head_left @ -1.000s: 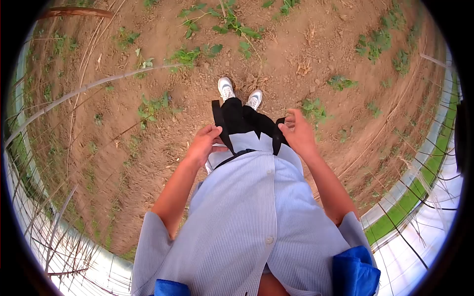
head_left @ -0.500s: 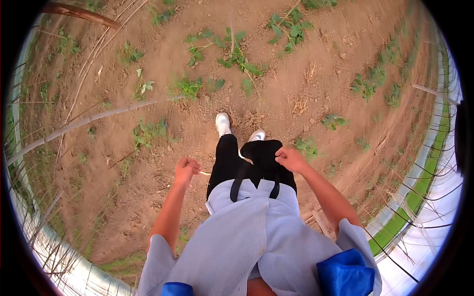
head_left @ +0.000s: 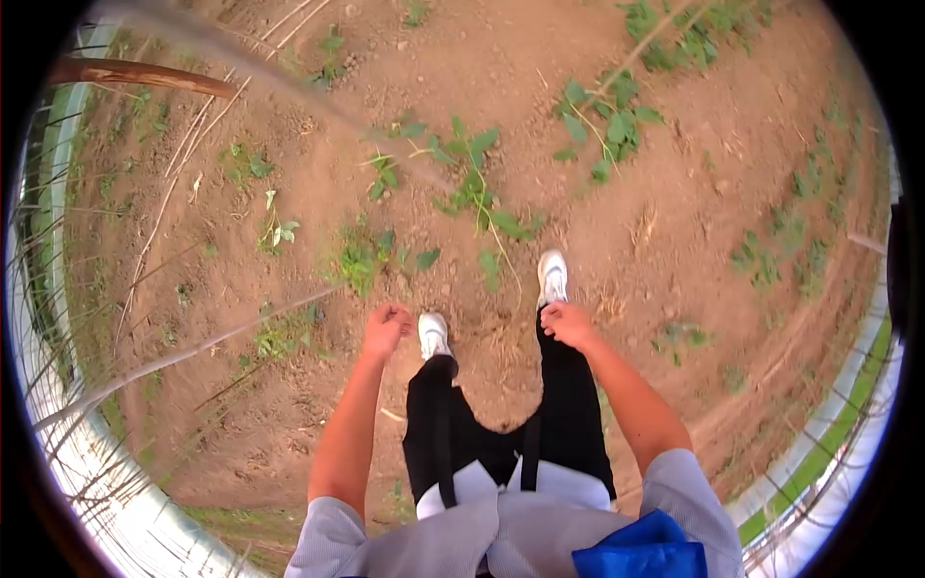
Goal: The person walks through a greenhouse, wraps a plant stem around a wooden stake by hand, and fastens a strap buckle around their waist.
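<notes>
Brown soil (head_left: 674,217) with green plants (head_left: 617,125) spread underfoot; the left hand (head_left: 385,329) hung loosely curled, apparently empty; the right hand (head_left: 568,326) likewise, by the trousers (head_left: 578,424), contact unclear; two black straps (head_left: 445,448) lay down their front, pointing lengthwise towards the white shoes (head_left: 434,339); both looked in place, unheld, with no knot showing between them.

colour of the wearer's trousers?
Trousers: black, best seen in the head view, the only one here.

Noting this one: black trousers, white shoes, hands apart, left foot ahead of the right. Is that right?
Not the feet: in the head view, the right shoe is ahead of the left shoe. The rest holds: black trousers, white shoes, and the left hand and right hand apart.
</notes>
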`<state>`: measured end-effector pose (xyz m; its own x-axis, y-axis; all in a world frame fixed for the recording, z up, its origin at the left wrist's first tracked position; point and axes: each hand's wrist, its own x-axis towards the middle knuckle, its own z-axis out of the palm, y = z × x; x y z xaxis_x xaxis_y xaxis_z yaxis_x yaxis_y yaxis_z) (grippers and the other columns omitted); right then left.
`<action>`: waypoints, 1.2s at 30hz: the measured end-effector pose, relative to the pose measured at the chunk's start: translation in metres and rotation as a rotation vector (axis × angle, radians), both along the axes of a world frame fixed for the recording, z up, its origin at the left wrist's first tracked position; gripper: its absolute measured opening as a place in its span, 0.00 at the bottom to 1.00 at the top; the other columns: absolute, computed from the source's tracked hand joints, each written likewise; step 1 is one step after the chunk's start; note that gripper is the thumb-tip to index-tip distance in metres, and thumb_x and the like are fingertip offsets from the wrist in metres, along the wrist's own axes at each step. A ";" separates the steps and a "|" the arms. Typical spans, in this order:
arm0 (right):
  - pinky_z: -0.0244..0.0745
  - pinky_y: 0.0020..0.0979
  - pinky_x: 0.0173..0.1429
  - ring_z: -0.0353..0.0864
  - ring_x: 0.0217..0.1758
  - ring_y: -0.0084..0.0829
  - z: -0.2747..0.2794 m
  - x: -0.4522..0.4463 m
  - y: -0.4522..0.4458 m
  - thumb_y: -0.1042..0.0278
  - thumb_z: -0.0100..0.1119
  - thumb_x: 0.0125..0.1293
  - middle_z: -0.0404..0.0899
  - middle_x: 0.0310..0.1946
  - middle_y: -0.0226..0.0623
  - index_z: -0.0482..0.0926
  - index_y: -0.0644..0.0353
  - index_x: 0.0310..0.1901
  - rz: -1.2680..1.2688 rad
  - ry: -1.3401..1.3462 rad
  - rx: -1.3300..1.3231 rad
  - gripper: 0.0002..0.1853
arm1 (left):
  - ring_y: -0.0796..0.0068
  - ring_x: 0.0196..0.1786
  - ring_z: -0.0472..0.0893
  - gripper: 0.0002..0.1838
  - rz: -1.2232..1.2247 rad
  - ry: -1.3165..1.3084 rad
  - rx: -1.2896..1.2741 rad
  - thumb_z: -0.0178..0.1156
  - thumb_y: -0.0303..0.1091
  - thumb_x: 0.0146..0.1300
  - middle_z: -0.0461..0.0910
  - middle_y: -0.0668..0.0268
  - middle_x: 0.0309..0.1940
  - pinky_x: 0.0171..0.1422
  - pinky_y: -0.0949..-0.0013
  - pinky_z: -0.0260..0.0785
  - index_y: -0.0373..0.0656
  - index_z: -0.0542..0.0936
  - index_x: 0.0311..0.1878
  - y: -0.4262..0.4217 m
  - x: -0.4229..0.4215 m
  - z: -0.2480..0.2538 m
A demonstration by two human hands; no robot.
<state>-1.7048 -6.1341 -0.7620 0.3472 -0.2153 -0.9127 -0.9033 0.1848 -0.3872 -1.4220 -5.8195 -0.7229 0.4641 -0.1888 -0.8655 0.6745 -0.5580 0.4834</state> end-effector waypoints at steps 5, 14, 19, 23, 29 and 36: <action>0.82 0.32 0.48 0.89 0.38 0.28 -0.106 0.049 -0.059 0.65 0.65 0.70 0.90 0.36 0.36 0.85 0.60 0.47 0.064 -0.142 -0.102 0.10 | 0.71 0.36 0.85 0.07 0.151 -0.060 -0.021 0.60 0.28 0.69 0.85 0.61 0.36 0.41 0.67 0.80 0.37 0.81 0.46 -0.097 0.054 -0.132; 0.83 0.34 0.46 0.88 0.39 0.27 -0.259 0.102 -0.158 0.67 0.66 0.69 0.89 0.36 0.36 0.85 0.62 0.49 0.242 -0.267 -0.274 0.11 | 0.58 0.58 0.82 0.31 0.476 -0.023 -0.221 0.62 0.41 0.71 0.77 0.48 0.65 0.55 0.58 0.79 0.32 0.69 0.70 -0.181 0.207 -0.408; 0.82 0.32 0.46 0.87 0.37 0.26 -0.303 0.126 -0.179 0.67 0.66 0.70 0.88 0.35 0.35 0.84 0.64 0.49 0.136 -0.349 -0.256 0.11 | 0.51 0.70 0.74 0.56 0.880 0.334 -0.448 0.63 0.46 0.69 0.56 0.46 0.83 0.52 0.58 0.77 0.38 0.36 0.86 -0.211 0.265 -0.473; 0.81 0.31 0.46 0.87 0.40 0.24 -0.299 0.150 -0.172 0.68 0.65 0.71 0.88 0.35 0.35 0.83 0.65 0.50 0.087 -0.308 -0.225 0.12 | 0.56 0.59 0.79 0.44 0.985 0.282 -0.400 0.64 0.47 0.70 0.68 0.51 0.75 0.41 0.64 0.67 0.50 0.53 0.82 -0.212 0.281 -0.519; 0.83 0.36 0.52 0.89 0.44 0.34 -0.288 0.188 -0.139 0.66 0.67 0.68 0.90 0.41 0.40 0.83 0.63 0.53 0.298 -0.462 -0.390 0.15 | 0.69 0.43 0.79 0.16 0.759 0.193 -0.711 0.66 0.42 0.71 0.83 0.66 0.50 0.40 0.64 0.69 0.54 0.78 0.58 -0.196 0.287 -0.517; 0.83 0.44 0.59 0.90 0.51 0.44 -0.258 0.241 -0.067 0.59 0.67 0.67 0.91 0.47 0.40 0.81 0.59 0.60 0.937 -0.402 -0.225 0.22 | 0.73 0.52 0.83 0.18 0.427 -0.173 -0.643 0.62 0.40 0.77 0.83 0.68 0.57 0.48 0.65 0.77 0.50 0.78 0.66 -0.155 0.210 -0.460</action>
